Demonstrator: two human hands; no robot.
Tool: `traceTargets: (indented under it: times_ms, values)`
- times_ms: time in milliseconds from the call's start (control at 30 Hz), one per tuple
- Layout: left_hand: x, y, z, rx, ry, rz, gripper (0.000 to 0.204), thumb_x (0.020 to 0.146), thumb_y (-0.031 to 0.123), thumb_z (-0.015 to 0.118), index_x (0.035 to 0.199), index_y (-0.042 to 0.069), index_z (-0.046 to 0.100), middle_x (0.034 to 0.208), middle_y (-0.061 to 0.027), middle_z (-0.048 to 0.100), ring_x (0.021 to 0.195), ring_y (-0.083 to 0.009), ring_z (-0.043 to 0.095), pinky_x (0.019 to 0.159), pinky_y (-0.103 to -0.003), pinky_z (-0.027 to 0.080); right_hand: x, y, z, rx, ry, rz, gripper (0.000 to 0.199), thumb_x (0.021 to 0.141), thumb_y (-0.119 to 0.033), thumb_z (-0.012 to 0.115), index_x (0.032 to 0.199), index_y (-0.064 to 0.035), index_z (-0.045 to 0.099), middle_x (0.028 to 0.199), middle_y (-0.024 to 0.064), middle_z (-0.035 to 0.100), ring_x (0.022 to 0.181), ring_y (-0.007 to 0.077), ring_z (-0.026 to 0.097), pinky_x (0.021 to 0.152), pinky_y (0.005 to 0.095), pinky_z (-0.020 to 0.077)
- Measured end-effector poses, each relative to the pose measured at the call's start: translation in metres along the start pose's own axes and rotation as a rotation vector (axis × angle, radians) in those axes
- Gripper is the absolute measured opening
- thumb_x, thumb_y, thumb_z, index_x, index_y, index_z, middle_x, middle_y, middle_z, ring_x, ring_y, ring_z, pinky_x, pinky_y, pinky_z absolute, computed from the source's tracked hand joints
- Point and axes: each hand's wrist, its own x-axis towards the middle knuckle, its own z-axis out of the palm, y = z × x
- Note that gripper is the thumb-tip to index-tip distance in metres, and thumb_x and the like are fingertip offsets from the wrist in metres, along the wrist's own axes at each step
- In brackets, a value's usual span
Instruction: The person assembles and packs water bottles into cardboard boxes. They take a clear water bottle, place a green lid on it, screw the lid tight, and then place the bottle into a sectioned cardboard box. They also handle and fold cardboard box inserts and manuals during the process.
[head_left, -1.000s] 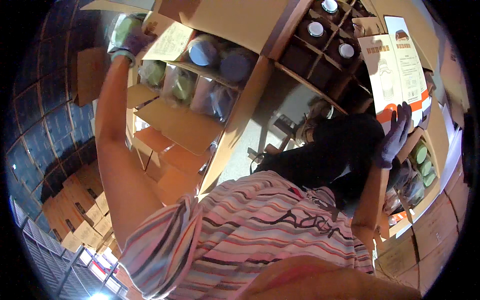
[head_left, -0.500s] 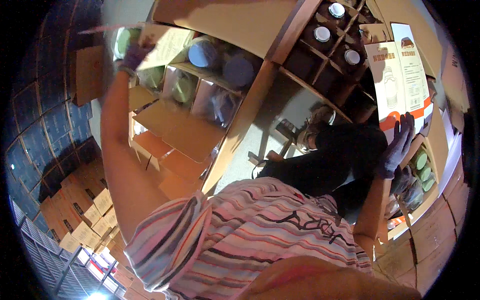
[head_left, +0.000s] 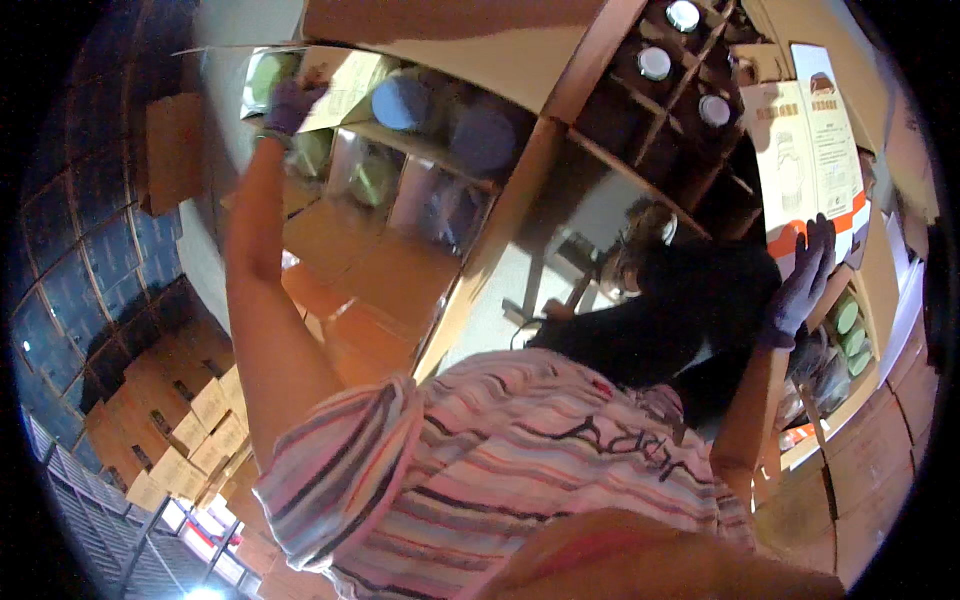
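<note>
My left hand (head_left: 290,108), in a dark purple glove, reaches to the far left over an open carton (head_left: 497,225). It touches or lies beside a pale printed box (head_left: 350,85), its fingers smeared by motion. Around it in the carton stand a cup with a blue lid (head_left: 401,102) and several green-topped cups (head_left: 372,180), some in clear wrap. My right hand (head_left: 805,285), gloved alike, rests with fingers stretched out on the lower end of flattened white-and-orange printed boxes (head_left: 805,165). These lie on the right-hand carton.
A divided carton holds white-capped bottles (head_left: 654,64) at the top right. Another carton below my right hand holds green-lidded cups (head_left: 856,345). My black-trousered legs (head_left: 650,320) stand between the cartons. Stacked brown boxes (head_left: 165,410) and dark wrapped stacks (head_left: 75,250) line the left.
The whole view has shifted slightly. My left hand stays by the pale box, and the carton flaps below it have moved. My right hand remains on the flattened boxes.
</note>
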Motion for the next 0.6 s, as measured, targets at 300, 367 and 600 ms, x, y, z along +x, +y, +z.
traceTargets:
  times_ms: [300, 367, 600]
  values:
    - [0.012, 0.033, 0.001, 0.172, -0.096, -0.102, 0.075, 0.077, 0.068, 0.061, 0.112, 0.001, 0.065, 0.099, -0.0208, 0.069, 0.090, -0.0348, 0.067, 0.077, -0.044, 0.053, 0.000, -0.002, -0.001, 0.157, 0.061, 0.096, 0.044, 0.099, -0.014, 0.048, 0.139, 0.0037, 0.038, 0.143, 0.0162, 0.040, 0.130, 0.0285, 0.043, 0.107, 0.0429, 0.0415]
    - [-0.014, -0.013, 0.062, 0.117, 0.173, -0.032, 0.076, 0.077, 0.072, 0.056, 0.111, 0.004, 0.066, 0.106, -0.0206, 0.067, 0.101, -0.0357, 0.064, 0.085, -0.045, 0.050, 0.004, -0.005, 0.001, 0.181, 0.054, 0.098, 0.044, 0.101, -0.017, 0.044, 0.139, 0.0039, 0.038, 0.143, 0.0153, 0.040, 0.130, 0.0277, 0.043, 0.108, 0.0425, 0.0401]
    - [-0.005, 0.042, -0.011, 0.098, -0.111, -0.262, 0.057, 0.090, 0.059, 0.049, 0.114, 0.009, 0.065, 0.091, -0.0227, 0.069, 0.084, -0.0347, 0.069, 0.079, -0.048, 0.053, 0.008, -0.006, 0.009, 0.109, 0.069, 0.102, 0.043, 0.102, -0.020, 0.039, 0.139, 0.0029, 0.038, 0.141, 0.0138, 0.043, 0.130, 0.0253, 0.042, 0.110, 0.0418, 0.0360]
